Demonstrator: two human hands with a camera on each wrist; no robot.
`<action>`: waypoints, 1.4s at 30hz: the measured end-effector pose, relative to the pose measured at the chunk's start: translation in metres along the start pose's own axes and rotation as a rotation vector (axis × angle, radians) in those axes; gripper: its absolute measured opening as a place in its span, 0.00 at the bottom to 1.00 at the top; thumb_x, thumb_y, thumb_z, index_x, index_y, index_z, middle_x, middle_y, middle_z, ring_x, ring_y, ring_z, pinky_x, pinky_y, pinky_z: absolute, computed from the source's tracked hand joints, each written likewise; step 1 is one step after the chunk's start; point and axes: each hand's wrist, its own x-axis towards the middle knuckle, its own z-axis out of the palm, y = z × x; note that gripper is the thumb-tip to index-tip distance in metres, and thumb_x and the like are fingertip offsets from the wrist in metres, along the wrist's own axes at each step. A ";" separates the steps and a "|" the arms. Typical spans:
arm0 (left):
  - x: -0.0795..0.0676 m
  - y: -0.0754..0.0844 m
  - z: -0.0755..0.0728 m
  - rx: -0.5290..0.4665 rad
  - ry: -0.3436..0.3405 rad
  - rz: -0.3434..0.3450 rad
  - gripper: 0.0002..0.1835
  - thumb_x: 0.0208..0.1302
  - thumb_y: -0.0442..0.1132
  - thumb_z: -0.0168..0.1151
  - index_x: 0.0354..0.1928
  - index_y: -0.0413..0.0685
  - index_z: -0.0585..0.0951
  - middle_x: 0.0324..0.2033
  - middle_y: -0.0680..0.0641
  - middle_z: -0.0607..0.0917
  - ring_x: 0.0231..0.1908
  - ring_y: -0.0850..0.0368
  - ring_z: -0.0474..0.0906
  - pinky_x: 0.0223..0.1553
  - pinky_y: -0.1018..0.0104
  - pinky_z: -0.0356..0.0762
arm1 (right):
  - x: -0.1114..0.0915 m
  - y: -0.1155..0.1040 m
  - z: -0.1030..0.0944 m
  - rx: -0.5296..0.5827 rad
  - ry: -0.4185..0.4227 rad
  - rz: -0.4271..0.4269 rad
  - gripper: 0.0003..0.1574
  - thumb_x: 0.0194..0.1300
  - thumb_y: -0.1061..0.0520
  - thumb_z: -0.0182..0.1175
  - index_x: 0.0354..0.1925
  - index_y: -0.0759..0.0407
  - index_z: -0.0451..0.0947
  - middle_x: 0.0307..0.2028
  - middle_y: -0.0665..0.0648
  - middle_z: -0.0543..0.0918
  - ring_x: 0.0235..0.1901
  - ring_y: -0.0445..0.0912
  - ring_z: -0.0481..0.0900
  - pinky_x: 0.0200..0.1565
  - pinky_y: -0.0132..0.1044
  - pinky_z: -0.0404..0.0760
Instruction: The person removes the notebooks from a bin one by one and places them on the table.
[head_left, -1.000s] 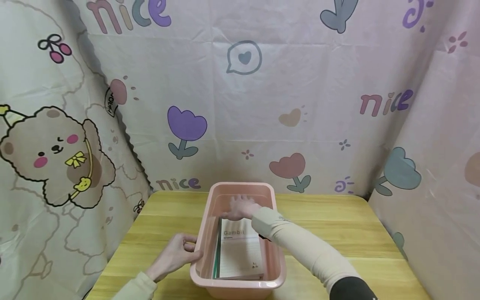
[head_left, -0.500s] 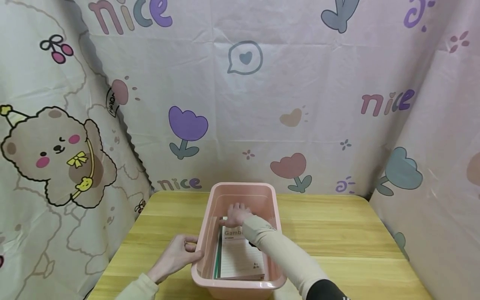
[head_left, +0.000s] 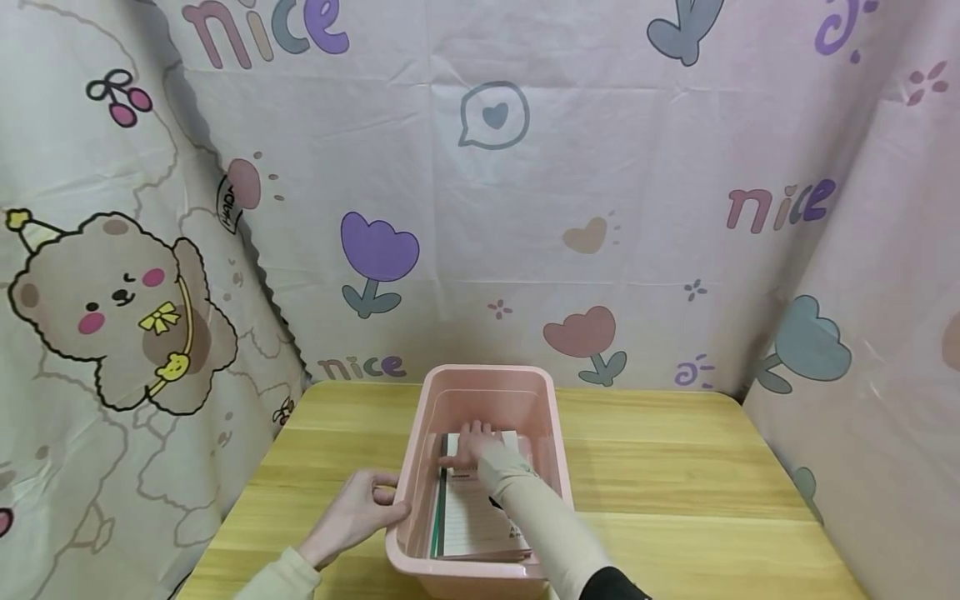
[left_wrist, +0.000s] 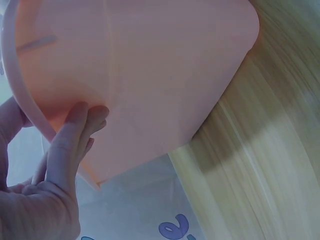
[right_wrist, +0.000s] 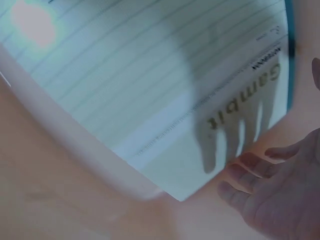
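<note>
A pink plastic bin [head_left: 491,382] stands on the table, with a pale, lined notebook [head_left: 476,525] printed "Gambit" lying inside. Green shows along the notebook's left side. My left hand [head_left: 356,510] grips the bin's left rim, thumb over the edge and fingers against the outer wall, as the left wrist view shows of the fingers [left_wrist: 75,130]. My right hand [head_left: 474,446] reaches into the bin over the notebook's far end and covers part of its title. In the right wrist view the fingers [right_wrist: 245,177], slightly bent and spread, are at the notebook's top edge.
The wooden table [head_left: 660,492] extends on both sides of the bin. A printed curtain [head_left: 487,208] with flowers and a bear hangs close behind the table and along its sides.
My right hand has come nearer through the bin, from its far end to over the notebook's top part. The left hand keeps its grip on the rim.
</note>
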 end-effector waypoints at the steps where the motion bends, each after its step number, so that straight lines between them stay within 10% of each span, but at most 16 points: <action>1: 0.000 0.000 0.000 0.002 0.002 -0.001 0.26 0.60 0.30 0.61 0.56 0.14 0.72 0.37 0.26 0.88 0.39 0.40 0.89 0.38 0.70 0.86 | -0.001 0.000 0.000 0.000 -0.010 -0.001 0.57 0.61 0.31 0.64 0.72 0.67 0.60 0.74 0.66 0.65 0.75 0.59 0.62 0.76 0.52 0.66; 19: -0.004 0.000 0.001 0.025 0.025 0.006 0.26 0.58 0.29 0.60 0.54 0.14 0.73 0.34 0.28 0.89 0.37 0.41 0.89 0.34 0.73 0.85 | 0.027 0.013 0.047 -0.128 0.083 0.021 0.77 0.39 0.18 0.70 0.75 0.58 0.58 0.75 0.58 0.64 0.75 0.54 0.61 0.78 0.53 0.59; 42: -0.004 0.003 0.003 0.021 0.028 -0.006 0.27 0.57 0.30 0.60 0.55 0.14 0.72 0.36 0.27 0.88 0.38 0.38 0.89 0.35 0.71 0.86 | 0.038 0.021 0.049 -0.302 0.206 -0.087 0.68 0.29 0.13 0.69 0.57 0.57 0.73 0.51 0.55 0.75 0.51 0.48 0.72 0.62 0.43 0.77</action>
